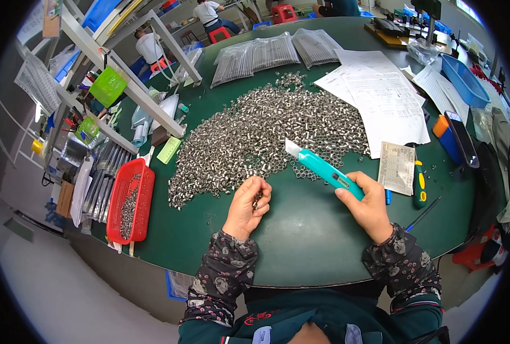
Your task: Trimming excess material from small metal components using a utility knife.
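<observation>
A wide heap of small metal rings [238, 137] covers the middle of the green table. At its near edge my left hand [248, 205] is curled closed round some of these rings, a few showing between the fingers. My right hand [367, 203] grips the turquoise handle of a utility knife [328, 169]. The knife's blade points up and left over the heap, and its tip is apart from my left hand. Whether the blade touches any ring I cannot tell. Just under the knife, several rings stand on end side by side.
A red basket [130, 202] with loose metal pieces stands at left. Bagged metal rods [266, 53] lie at the back. Right of the heap are papers [384, 97], a card [396, 167], a green-yellow tool [419, 184], a phone [461, 139] and a blue tray [465, 80]. A shelf frame [146, 100] rises at left.
</observation>
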Demonstrator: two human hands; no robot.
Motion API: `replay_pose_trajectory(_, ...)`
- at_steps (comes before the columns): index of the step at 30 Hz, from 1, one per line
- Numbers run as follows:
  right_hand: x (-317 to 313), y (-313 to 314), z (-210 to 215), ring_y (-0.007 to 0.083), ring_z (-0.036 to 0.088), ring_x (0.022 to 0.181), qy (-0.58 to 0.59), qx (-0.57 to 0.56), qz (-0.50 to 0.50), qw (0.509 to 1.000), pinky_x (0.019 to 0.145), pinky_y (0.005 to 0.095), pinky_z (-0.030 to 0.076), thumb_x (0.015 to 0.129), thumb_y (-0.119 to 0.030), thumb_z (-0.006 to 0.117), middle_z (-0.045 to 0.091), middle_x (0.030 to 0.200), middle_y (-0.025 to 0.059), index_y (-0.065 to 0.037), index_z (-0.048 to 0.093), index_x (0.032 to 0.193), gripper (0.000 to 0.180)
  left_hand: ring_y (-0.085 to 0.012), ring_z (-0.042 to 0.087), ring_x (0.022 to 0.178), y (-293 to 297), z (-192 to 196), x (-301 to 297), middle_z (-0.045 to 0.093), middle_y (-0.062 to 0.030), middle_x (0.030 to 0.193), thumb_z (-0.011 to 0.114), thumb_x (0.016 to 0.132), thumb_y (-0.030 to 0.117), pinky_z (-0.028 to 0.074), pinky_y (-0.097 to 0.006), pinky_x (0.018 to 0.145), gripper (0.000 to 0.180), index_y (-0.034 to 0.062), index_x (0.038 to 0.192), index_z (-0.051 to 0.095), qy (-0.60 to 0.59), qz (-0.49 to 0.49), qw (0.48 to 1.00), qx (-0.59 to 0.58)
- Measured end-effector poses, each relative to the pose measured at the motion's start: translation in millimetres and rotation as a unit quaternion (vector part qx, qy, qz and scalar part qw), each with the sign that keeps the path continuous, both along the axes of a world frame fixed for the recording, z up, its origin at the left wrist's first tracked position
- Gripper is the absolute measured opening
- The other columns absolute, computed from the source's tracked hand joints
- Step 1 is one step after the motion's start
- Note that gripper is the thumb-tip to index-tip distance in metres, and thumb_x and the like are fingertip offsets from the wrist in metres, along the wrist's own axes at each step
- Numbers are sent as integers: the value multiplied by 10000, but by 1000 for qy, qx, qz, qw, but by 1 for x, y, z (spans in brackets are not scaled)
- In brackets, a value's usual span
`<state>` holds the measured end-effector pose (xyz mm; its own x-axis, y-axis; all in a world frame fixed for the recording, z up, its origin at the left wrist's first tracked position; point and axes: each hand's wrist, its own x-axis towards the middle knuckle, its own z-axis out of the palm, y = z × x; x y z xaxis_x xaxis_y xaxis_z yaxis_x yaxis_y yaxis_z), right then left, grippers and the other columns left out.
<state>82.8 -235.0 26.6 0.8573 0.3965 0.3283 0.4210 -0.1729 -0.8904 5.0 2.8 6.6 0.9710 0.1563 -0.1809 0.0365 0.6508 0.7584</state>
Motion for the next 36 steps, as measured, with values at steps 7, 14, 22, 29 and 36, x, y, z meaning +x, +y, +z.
replay_pose_trajectory(7,-3,-2,3,168,533,565,-25,20,-13,999,523,261,409,687,-125,670,559,653,88,3,576,805,198,-151,470,496,-26,9,31,488,-27,574,525,822,177,373,-255,483,127,66,884,517,50,-12,817,574)
replay_pose_trajectory(14,-2,-2,3,205,545,579,-69,33,-8,997,531,281,419,687,-121,668,565,687,111,2,573,815,202,-310,574,664,-46,10,48,589,-116,673,545,779,189,426,-423,563,160,87,879,474,42,-16,585,810)
replay_pose_trajectory(22,-5,0,5,230,544,571,-70,37,6,997,520,294,415,684,-137,667,555,672,120,-12,578,813,200,-173,527,528,-19,-22,46,552,-59,640,538,804,145,421,-304,510,129,50,865,475,-56,34,771,633)
replay_pose_trajectory(29,-5,1,-2,232,550,559,-42,-19,38,998,511,306,413,679,-186,671,563,657,121,-24,591,795,215,-42,325,490,-4,8,-1,461,-56,755,457,844,64,229,-148,350,66,63,902,489,0,-56,996,-67)
replay_pose_trajectory(36,-6,3,0,183,527,496,44,-69,114,990,485,293,401,700,-224,657,549,585,120,-12,595,801,243,-44,336,503,11,-5,-2,465,-53,790,444,860,67,257,-147,377,112,44,955,498,-30,-9,996,-78)
